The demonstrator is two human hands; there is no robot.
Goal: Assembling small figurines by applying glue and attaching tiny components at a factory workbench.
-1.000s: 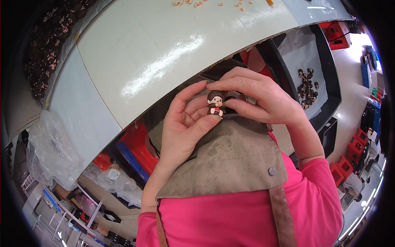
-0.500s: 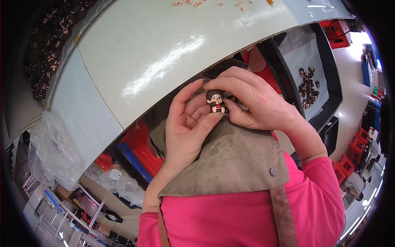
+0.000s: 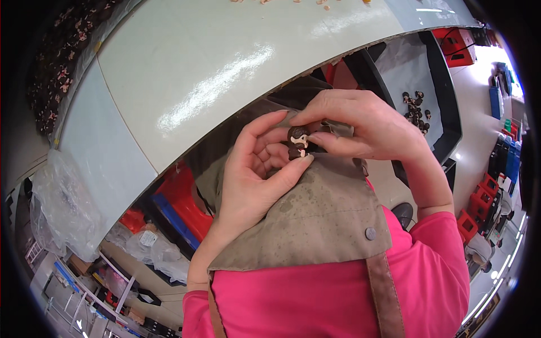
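Just past the table's near edge, above my apron, I hold a small figurine (image 3: 297, 142) with dark brown hair and body and a pale face. My left hand (image 3: 256, 163) grips its lower part, the thumb at its base and the fingers curled behind it. My right hand (image 3: 358, 127) is closed on its other side, with the thumb at the face and the fingertips over the head. The figurine's back is hidden by the hands.
A pale glossy table (image 3: 186, 67) spans the upper left, with small peach bits at its far edge. Many brown figurines (image 3: 53, 79) are heaped at the far left. At the right, a black tray (image 3: 451, 112) holds several more on white sheeting. Clear plastic bags (image 3: 67, 203) hang at the left.
The figurine has turned from facing me to facing right. My right thumb has shifted up toward its face. The whole view has moved slightly.
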